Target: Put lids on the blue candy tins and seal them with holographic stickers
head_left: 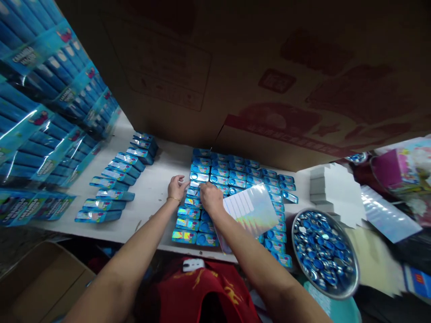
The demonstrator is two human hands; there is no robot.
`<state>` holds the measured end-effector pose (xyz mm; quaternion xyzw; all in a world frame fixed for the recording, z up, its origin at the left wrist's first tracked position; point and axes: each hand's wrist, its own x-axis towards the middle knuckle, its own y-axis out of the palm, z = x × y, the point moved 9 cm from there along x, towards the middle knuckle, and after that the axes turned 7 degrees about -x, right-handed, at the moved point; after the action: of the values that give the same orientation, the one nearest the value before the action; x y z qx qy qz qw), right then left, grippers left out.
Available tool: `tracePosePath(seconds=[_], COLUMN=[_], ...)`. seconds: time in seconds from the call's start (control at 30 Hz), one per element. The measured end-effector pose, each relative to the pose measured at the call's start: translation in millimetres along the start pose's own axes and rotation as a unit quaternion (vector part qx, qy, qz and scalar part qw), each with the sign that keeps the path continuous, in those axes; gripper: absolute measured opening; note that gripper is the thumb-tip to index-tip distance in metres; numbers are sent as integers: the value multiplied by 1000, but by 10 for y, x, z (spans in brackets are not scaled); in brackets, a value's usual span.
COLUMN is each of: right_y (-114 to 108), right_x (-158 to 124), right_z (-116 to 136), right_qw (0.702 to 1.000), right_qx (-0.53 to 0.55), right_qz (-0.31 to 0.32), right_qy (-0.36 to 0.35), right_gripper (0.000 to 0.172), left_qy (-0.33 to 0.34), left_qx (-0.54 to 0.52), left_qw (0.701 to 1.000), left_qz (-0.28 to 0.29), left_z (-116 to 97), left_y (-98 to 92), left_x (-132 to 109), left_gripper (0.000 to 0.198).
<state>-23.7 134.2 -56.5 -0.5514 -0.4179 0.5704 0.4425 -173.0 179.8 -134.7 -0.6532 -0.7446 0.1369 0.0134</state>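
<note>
A white tabletop [158, 181] runs across the view, with a large brown carton [215, 76] looming over its far edge. Stacked displays [50, 101] of blue goods fill the left side.

In the middle of the tabletop, blue packs [220, 172] lie close together in columns, many showing a round recess. The person's left hand [175, 188], with a thin bracelet [174, 198] at the wrist, is just beside their left edge. Its fingers are loosely curled and partly parted, with nothing visible in their hold. The right hand [211, 197] is over the left part of the packs, its fingers bent down; its own back hides the tips, so whether they grip anything cannot be told.

A shiny sheet [266, 208] with pale strips lies over the packs, partly under the right forearm. More packs stand in a slanting row at the left, well apart from the rest. At the right, a metal bowl [353, 274] holds blue and silver caps [323, 246], near a stack of white cards [340, 193].
</note>
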Motion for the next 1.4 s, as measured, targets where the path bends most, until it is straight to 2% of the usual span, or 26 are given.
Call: tracePosePath(seconds=[0.1,0.17,0.2,0.27,0.33,0.4,0.43,0.5,0.6,0.67,0.73,0.87,1.0,1.17,1.27,1.33,1.4], right_y=[-42,-153,-251,-502,-738,-859,-863,-763,-448,-280,-191,-179,-488,-1144,-1438,-1453,-1333], right_x=[-53,-86,-114,-214,-375,-536,-586,-595,-520,-514,-547,-660,-808,-1033,-1025,-921,-770], right_z=[92,40,-34,-327,-806,-1348,-1579,-1867,-1925,-1889,-1871,-1895,-1905,-1730,-1681,-1668,-1632], right_qw=[997,996,996,991,977,962,960,970,985,983,980,975,974,984,988,986,978], right_qx=[-47,-38,-20,32,80,97,86,34,-49,-74,-82,-68,-35,-6,70,125,190], right_qz=[10,-5,-29,-104,-193,-254,-264,-240,-154,-127,-130,-152,-171,-129,-119,-107,-85], right_qy=[-66,-82,-86,-79,-44,5,22,14,-67,-106,-125,-150,-145,-126,-69,-25,6], right_gripper=[36,38,38,39,38,36,36,34,33,35,35,29,21,20,17,14,13], left_qy=[33,53,74,129,168,178,176,144,84,80,92,97,98,114,135,129,77], left_qx=[93,89,77,54,55,101,132,191,238,243,241,240,253,258,162,52,-74], left_qw=[995,994,994,990,974,948,934,911,897,893,892,892,892,899,931,952,953], left_qz=[-30,-44,-37,28,142,245,283,335,363,371,372,371,362,334,299,274,282], left_z=[-161,-372,-521,-863,-1150,-1294,-1309,-1230,-1033,-976,-973,-976,-967,-946,-1055,-1151,-1186], left_y=[-115,-110,-49,241,695,1174,1387,1723,1969,2018,2016,1973,1955,1926,1786,1594,1408], left_x=[-27,-100,-158,-322,-547,-780,-876,-995,-1036,-1037,-1029,-998,-985,-983,-980,-983,-1015], left_gripper=[22,22,22,24,24,24,26,24,15,17,19,19,20,16,17,27,33])
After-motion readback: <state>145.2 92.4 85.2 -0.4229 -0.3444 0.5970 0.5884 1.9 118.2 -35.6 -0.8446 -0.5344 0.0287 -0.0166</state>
